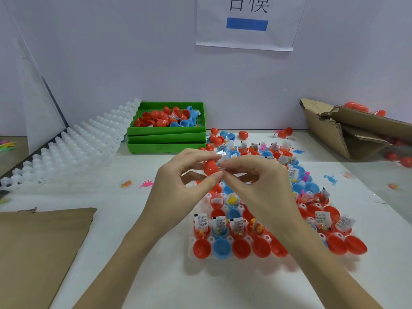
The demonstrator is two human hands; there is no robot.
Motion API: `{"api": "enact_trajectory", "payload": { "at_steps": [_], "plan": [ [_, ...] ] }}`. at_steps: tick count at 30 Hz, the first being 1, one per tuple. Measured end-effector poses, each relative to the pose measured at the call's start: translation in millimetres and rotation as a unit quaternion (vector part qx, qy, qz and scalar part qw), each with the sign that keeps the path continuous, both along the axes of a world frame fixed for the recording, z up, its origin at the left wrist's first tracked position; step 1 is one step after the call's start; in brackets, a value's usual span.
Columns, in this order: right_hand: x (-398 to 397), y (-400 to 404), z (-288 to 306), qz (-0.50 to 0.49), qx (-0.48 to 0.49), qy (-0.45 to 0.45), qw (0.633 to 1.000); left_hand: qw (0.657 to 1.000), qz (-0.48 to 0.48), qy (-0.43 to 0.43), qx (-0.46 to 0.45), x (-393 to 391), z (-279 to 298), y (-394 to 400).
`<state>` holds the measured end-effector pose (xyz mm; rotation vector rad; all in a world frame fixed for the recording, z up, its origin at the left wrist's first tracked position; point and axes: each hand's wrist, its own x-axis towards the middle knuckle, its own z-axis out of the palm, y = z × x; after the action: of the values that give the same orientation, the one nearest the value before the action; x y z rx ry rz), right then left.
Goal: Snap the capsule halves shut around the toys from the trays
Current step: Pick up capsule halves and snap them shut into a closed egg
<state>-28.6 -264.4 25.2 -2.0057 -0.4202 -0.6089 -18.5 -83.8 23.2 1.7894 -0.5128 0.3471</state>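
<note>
Above the white tray on the bench, the left hand and right hand both pinch one red capsule.

The wall sheet bears large characters, cropped, perhaps "合模"; the packet labels' print is illegible.

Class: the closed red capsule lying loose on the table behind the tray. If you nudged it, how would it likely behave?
The loose red capsule looks egg-shaped and smooth, so it would probably roll or wobble off on the flat white table. It seems to be hollow thin plastic, likely light. Its glossy shell may slip under fingers.
</note>
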Motion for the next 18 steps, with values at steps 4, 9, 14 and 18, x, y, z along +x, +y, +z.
{"api": "enact_trajectory", "payload": {
  "at_steps": [4, 9, 14, 18],
  "plan": [
    [0.4, -0.7, 2.1, 0.028, -0.080, -0.022, 0.996, 1.000, 0.016, 0.011, -0.017, 0.2, -0.9, 0.5],
    [1.2, 1.7, 2.5, 0.044, -0.134, -0.039, 0.989, 0.998, 0.023, 0.035, -0.036, 2.2, 0.7, 4.5],
    [0.1, -1.3, 4.2, 0.040, -0.025, -0.018, 0.999, 0.998, 0.021, 0.034, -0.040, 4.7, 1.6, 6.7],
    [0.6, -0.7, 4.3, 0.070, 0.089, 0.058, 0.992, 0.997, 0.012, 0.042, -0.062, 3.4, 1.2, 5.8]
  ]
}}
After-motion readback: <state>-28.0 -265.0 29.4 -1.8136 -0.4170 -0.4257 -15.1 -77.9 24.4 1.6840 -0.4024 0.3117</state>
